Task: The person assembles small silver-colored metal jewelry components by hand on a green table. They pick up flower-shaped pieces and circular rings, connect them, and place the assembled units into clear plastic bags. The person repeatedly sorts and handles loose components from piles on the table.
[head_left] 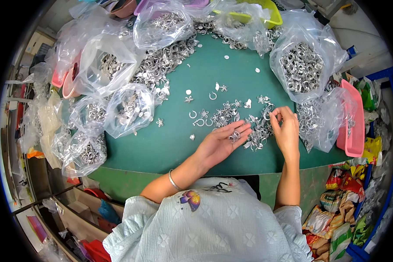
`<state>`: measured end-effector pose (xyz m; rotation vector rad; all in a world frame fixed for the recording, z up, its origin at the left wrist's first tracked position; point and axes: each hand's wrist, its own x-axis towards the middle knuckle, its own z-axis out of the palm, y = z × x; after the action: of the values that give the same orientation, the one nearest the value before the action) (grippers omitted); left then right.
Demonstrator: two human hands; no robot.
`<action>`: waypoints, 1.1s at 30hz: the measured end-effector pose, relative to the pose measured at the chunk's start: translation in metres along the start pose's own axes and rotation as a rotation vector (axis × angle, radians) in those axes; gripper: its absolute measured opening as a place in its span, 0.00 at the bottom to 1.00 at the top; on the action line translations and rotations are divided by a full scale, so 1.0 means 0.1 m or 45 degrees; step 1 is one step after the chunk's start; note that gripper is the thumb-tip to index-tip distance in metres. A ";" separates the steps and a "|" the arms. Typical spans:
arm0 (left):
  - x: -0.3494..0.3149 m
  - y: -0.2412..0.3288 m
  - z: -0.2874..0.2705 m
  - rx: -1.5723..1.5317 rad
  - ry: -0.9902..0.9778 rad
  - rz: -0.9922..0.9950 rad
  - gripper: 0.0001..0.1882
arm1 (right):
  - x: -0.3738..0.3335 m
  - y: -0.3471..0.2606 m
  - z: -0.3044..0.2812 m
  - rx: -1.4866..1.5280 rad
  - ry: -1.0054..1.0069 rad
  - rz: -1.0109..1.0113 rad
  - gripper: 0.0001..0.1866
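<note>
Evidently cupped to cradle small silvery pieces point(234, 137), the left hand point(215, 147) lies palm up, fingers loose; the right hand point(286, 131) bends its fingers beside the near pile point(260, 136) on the tabletop point(161, 148), within easy reach, any grasp impossible to tell.

Light: bright and fairly even over your table point(170, 150), apparently from above; the shelf point(72, 205) below its left side reads dimmer. Glare: whitish streaks on your plastic bags point(137, 37), hard small glints on the metal pieces point(226, 114). Shadows: soft, faint, nothing deep around your left hand point(217, 143) or right hand point(286, 133). Focus: you get clear outlines mid-frame, both hands without obvious blur; dense heaps merge into grey texture, outer clutter looks softer. Distortion: fisheye; your table's near edge bows, the blue rack point(391, 113) curves, corners go black.
</note>
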<state>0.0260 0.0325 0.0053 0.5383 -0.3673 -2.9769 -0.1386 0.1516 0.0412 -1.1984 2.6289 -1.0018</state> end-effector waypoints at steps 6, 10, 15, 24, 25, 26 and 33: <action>0.02 -0.06 -0.06 -0.095 0.062 -0.093 0.23 | -0.24 -0.36 0.08 0.588 -0.482 0.024 0.04; 0.00 -0.06 -0.02 -0.048 -0.079 -0.087 0.24 | -0.26 -0.51 0.05 0.319 -0.491 -0.174 0.07; -0.05 -0.08 0.03 0.089 0.020 -0.051 0.24 | -0.33 -0.53 0.17 0.129 -0.425 -0.379 0.06; -0.11 -0.05 0.07 -0.028 0.007 -0.003 0.19 | -0.34 -0.47 0.19 0.598 -0.336 -0.062 0.05; -0.11 -0.03 0.09 -0.068 0.007 -0.026 0.18 | -0.35 -0.46 0.20 0.760 -0.330 -0.003 0.06; -0.10 -0.04 0.07 -0.044 0.033 -0.025 0.17 | -0.36 -0.44 0.22 0.921 -0.324 0.058 0.07; -0.09 -0.09 -0.15 -0.028 0.026 -0.110 0.11 | -0.34 -0.30 0.27 1.968 -0.390 0.729 0.09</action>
<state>0.0393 0.0392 -0.0081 0.5969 -0.3168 -3.0511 -0.0872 0.1466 0.0318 -0.1447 1.0751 -1.8017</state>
